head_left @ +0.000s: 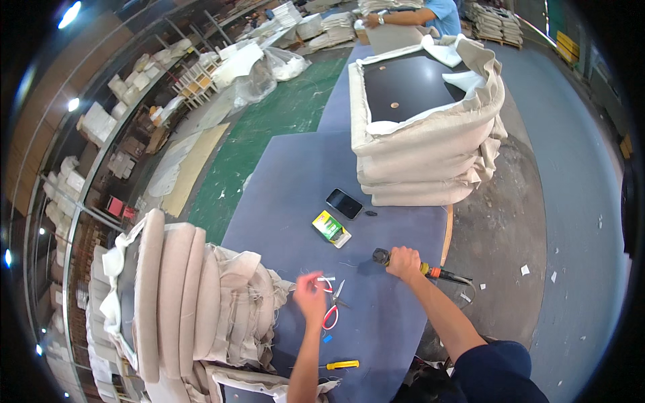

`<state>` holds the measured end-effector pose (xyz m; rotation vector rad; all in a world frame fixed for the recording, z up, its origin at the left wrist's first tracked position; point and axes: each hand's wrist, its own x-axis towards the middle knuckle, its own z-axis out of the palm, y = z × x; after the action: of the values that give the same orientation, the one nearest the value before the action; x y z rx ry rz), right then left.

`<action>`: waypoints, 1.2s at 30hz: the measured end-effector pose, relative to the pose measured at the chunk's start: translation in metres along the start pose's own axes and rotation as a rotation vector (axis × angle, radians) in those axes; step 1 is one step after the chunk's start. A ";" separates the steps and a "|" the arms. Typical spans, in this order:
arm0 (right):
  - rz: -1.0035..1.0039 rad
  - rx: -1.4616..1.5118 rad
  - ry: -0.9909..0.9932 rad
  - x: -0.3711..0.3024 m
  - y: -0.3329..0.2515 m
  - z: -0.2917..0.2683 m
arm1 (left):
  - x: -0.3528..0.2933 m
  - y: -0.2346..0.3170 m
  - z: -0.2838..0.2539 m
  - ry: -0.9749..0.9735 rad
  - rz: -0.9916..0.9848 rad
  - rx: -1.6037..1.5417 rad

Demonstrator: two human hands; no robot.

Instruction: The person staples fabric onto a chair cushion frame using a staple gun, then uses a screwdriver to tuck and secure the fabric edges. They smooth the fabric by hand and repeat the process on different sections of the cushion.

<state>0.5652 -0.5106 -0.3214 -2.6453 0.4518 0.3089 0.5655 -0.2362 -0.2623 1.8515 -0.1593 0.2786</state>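
Observation:
My right hand (403, 262) is closed around a hand-held air tool with a black head (381, 256), lying across the table's right side. Its orange and black fitting (441, 273) leads to a thin hose. Smeared by motion, my left hand (310, 295) is curled above the table, with a small pale strip (326, 278) at its fingertips; whether it grips the strip is unclear. Below that hand lie red-handled scissors (330, 316), blades partly apart. Nearer me are a blue scrap (328, 339) and a yellow-handled screwdriver (342, 365).
Beige padded covers (181, 295) are stacked at the left. Another beige stack with a black panel (416, 87) stands at the table's far right. Between them lie a phone (345, 203) and a green-yellow box (331, 228). Farther off, a person in a blue shirt (443, 17) works.

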 end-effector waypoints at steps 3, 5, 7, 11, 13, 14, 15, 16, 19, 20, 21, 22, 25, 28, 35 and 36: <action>-0.002 -0.017 -0.007 0.003 0.002 -0.001 | -0.100 0.006 -0.063 0.392 -0.472 -0.454; -0.011 -0.014 -0.003 0.004 0.002 -0.005 | -0.184 0.005 -0.091 0.551 -0.721 -0.697; -0.018 -0.034 0.028 0.005 0.004 -0.003 | -0.274 -0.011 -0.117 0.700 -0.901 -0.929; -0.127 -0.009 0.047 -0.009 -0.015 0.012 | -0.443 -0.031 -0.153 0.854 -0.854 -1.256; -0.180 -0.022 0.011 -0.024 -0.017 0.008 | -0.458 0.002 -0.137 0.998 -0.798 -1.111; -0.196 -0.013 -0.027 -0.033 -0.022 0.007 | -0.464 0.010 -0.134 1.038 -0.766 -1.064; -0.191 -0.046 -0.044 -0.024 -0.010 0.014 | -0.461 0.017 -0.131 1.046 -0.758 -1.023; -0.311 -0.138 0.146 0.016 0.047 0.030 | -0.434 0.027 -0.126 1.001 -0.734 -0.989; -0.213 0.116 -0.213 0.026 0.020 0.024 | -0.436 0.063 -0.138 1.107 -0.435 -0.892; -0.291 0.207 -0.349 -0.008 -0.020 0.025 | -0.446 0.084 -0.153 1.138 -0.479 -0.719; -0.420 0.318 -0.280 -0.013 -0.014 0.017 | -0.440 0.087 -0.157 1.099 -0.450 -0.673; -0.563 0.417 -0.227 -0.017 -0.013 0.015 | -0.437 0.079 -0.161 1.058 -0.405 -0.548; -0.750 0.707 -0.519 -0.116 -0.077 -0.013 | -0.419 0.092 -0.180 0.978 -0.379 -0.323; -0.677 0.811 -0.698 -0.192 -0.103 -0.032 | -0.402 0.106 -0.186 0.904 -0.324 -0.094; -0.677 1.096 -1.319 -0.298 -0.168 -0.025 | -0.385 0.167 -0.184 1.111 -0.060 -0.553; -0.723 1.141 -1.399 -0.307 -0.173 -0.022 | -0.379 0.187 -0.184 1.102 -0.064 -0.589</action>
<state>0.3477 -0.2924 -0.1485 -0.9216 -0.6131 1.0724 0.1337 -0.1282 -0.1421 0.9273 0.5265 1.0343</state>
